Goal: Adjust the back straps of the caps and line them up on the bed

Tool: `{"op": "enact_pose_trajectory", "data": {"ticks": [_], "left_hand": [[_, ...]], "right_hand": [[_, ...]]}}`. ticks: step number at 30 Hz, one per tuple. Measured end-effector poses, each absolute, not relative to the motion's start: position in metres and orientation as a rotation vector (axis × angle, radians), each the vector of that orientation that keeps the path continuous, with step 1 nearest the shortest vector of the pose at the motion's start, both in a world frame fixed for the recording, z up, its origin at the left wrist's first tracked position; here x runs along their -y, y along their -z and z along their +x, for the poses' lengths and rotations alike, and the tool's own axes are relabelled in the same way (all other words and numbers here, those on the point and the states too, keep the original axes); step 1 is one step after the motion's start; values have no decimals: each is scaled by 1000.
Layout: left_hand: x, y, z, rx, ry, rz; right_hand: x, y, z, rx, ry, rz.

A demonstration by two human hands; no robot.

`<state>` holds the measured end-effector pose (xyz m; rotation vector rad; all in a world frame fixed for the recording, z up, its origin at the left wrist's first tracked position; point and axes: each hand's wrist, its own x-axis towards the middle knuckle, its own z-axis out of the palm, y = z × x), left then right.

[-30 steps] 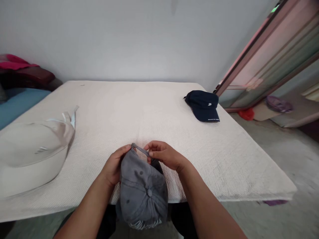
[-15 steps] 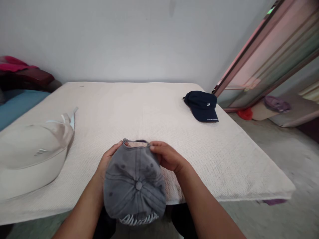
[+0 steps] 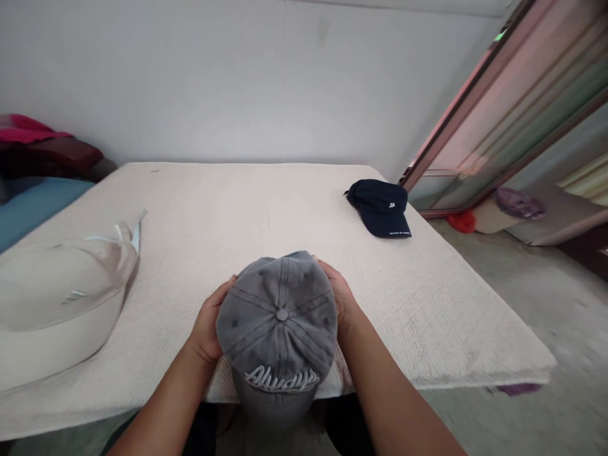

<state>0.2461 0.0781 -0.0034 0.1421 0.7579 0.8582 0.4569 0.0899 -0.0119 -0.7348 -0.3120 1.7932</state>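
A grey cap (image 3: pixel 280 316) with raised white lettering is held at the near edge of the covered table (image 3: pixel 209 209), its crown up and its brim toward me. My left hand (image 3: pixel 211 323) grips its left side, the fingertips partly hidden behind the cloth. On the right side my right hand (image 3: pixel 339 291) holds the cap, its fingers reaching behind the crown. A navy cap (image 3: pixel 382 206) lies at the table's far right. At the left rests a cream cap (image 3: pixel 61 304) with white straps at its back.
Beyond the table stands a pale wall (image 3: pixel 190 82). Pink cloth (image 3: pixel 28 128) and a blue surface (image 3: pixel 38 199) are at the far left. On the floor at right, a red item (image 3: pixel 462 221) lies near a purple one (image 3: pixel 520 204), by a sliding door frame.
The grey cap has moved up and slightly right, and now shows more of its brim; its back opening is out of sight. Both hands have shifted from its back edge to its sides.
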Motion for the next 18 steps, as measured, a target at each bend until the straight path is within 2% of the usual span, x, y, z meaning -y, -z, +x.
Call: {"op": "enact_pose_trajectory", "data": {"ticks": [10, 18], "left_hand": [[-109, -1, 233, -839, -1419, -3], [-125, 12, 195, -802, -1652, 120]], "right_hand": [[-79, 19, 448, 390, -1941, -772], [-59, 23, 453, 668, -2120, -739]]}}
